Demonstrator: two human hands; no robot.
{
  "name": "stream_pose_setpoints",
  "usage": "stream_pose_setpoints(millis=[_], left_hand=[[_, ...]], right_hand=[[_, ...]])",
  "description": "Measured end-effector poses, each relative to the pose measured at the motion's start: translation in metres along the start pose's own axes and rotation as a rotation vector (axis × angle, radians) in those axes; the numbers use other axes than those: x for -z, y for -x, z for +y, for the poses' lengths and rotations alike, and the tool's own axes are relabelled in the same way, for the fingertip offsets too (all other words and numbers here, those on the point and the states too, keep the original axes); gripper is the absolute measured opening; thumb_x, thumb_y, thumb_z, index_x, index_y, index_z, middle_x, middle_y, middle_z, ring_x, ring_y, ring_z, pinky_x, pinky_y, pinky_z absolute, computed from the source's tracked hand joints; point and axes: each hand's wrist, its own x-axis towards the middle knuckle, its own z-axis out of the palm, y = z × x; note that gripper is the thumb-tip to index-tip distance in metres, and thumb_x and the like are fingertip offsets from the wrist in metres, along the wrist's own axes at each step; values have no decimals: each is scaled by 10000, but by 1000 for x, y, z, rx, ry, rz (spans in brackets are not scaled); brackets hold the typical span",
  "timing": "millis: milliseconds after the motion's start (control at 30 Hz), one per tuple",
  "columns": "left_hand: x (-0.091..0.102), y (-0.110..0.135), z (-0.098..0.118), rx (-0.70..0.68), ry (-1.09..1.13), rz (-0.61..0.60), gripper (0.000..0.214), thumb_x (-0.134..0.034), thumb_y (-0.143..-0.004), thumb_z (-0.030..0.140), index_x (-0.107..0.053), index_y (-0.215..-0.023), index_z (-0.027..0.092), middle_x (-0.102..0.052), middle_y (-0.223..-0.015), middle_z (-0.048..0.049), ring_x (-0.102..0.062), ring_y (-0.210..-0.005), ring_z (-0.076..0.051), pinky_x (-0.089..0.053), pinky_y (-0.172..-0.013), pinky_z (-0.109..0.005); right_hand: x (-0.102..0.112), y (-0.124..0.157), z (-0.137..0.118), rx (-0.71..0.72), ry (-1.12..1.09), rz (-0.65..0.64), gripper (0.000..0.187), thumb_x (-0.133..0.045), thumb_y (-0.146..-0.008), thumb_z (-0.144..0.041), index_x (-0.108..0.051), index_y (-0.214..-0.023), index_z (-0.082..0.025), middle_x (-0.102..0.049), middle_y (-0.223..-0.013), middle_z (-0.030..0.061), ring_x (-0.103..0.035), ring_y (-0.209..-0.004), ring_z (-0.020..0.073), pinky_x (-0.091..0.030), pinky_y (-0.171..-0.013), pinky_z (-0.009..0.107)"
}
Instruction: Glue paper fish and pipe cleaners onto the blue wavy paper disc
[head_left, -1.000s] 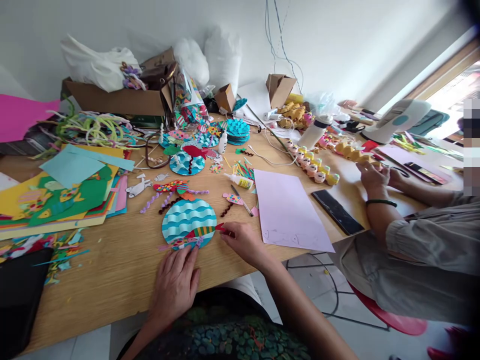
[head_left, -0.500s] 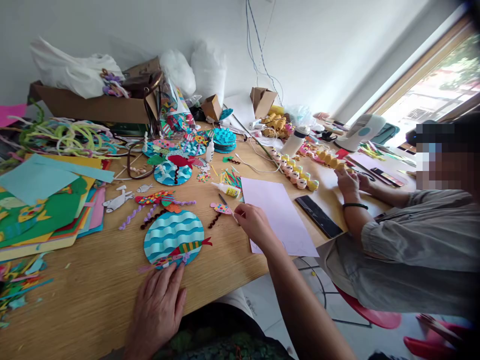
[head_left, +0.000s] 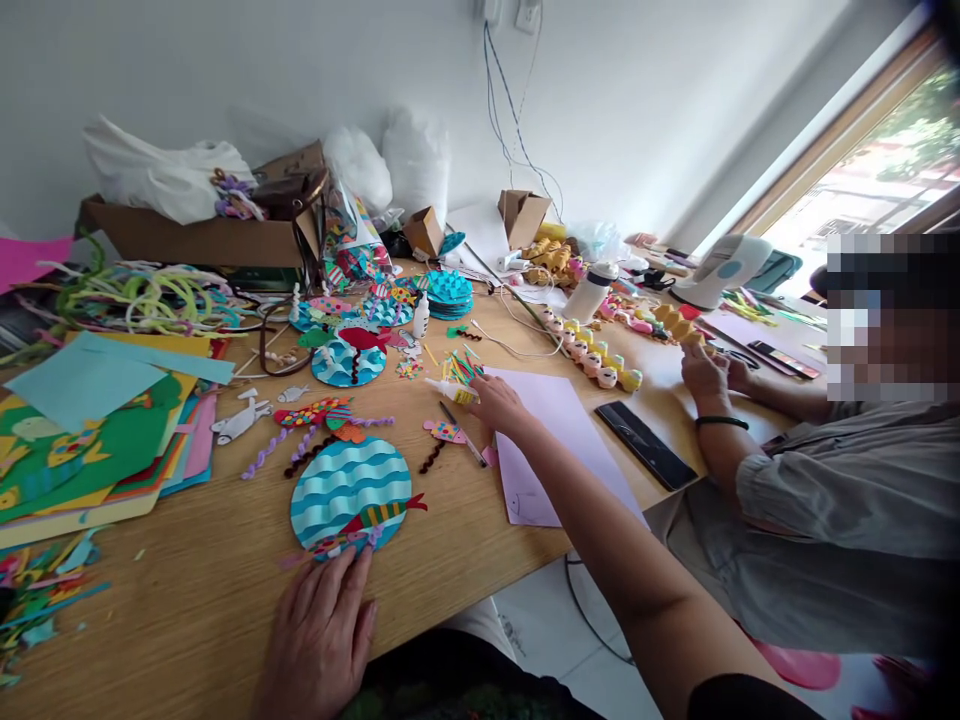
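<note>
My left hand (head_left: pixel 322 620) lies flat, fingers outstretched, with its fingertips on the near edge of a round blue wave-patterned paper disc (head_left: pixel 341 475). On that disc, a striped paper fish (head_left: pixel 379 514) sits just beyond the fingertips. My right hand (head_left: pixel 501 402) reaches over the lilac paper sheet (head_left: pixel 551 430), its fingers stretched toward the base of a glue bottle (head_left: pixel 455 392) lying on its side. Whether they touch the bottle is hard to see. Nearer me lie a pink spotted paper fish (head_left: pixel 444 431) and a pen (head_left: pixel 463 436).
Coloured paper sheets (head_left: pixel 180 440) are stacked at left, near paper scraps (head_left: pixel 49 590). Finished fish discs (head_left: pixel 349 358) and an upright white glue bottle (head_left: pixel 421 315) stand farther back. A black phone (head_left: pixel 645 445) lies at right, beside a co-worker's hands (head_left: pixel 709 375) holding a yellow craft piece.
My right hand has left the pink spotted fish and moved away from me to the lying glue bottle. My left hand stays at the disc. The view has shifted slightly.
</note>
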Motion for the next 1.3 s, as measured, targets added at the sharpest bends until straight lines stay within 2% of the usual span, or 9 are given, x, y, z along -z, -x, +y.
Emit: stream_pose_setpoints(millis=[267,400,600,700,1033,1300], left_hand=[[-2,1,-2,-15,-5,12,371,-481,-804,239,-541,-1156,135,-631,-1025,-103,-554,-894,-225,-381,-816,-359],[-3,2,-2,-19,-8,14,382,-483,-804,247,-540,-1162,128,-627,-1028,-106,-551,-893,-228,-380,-815,-362],[-3,2,-1,-11,-1,9,392,-483,-799,236,-533,-1175,135,-627,-1028,-106,-549,-902,-230,-379,-827,-365],[-4,3,0,0,0,4,394,-486,-798,239,-532,-1178,147,-625,-1040,-102,-551,-908,-230,-382,-827,-364],[-3,4,0,-6,-14,7,374,-470,-813,247,-537,-1162,129,-626,-1045,-108,-550,-915,-230,-382,-834,-375],[-2,3,2,18,-24,15,374,-469,-810,258,-547,-1158,147,-633,-1052,-88,-548,-923,-225,-378,-830,-371]], right_hand=[[-6,-5,0,-2,14,57,306,-538,-782,-318,-581,-1040,-160,-588,-1110,119,-523,-1031,257,-403,-809,311],[2,1,3,-11,-23,189,301,-515,-797,-324,-566,-1051,-170,-592,-1092,113,-523,-1018,236,-395,-839,305],[25,7,12,27,-137,447,253,-560,-768,-337,-576,-959,-171,-601,-981,97,-535,-935,227,-406,-790,307],[38,11,13,60,-183,531,243,-570,-757,-354,-573,-923,-177,-597,-940,88,-534,-893,225,-404,-758,317],[84,36,-1,143,-250,679,171,-609,-702,-313,-554,-818,-201,-592,-848,60,-528,-804,209,-397,-700,318],[121,49,-2,187,-257,779,177,-610,-693,-322,-540,-800,-200,-573,-815,37,-509,-736,179,-393,-644,311]])
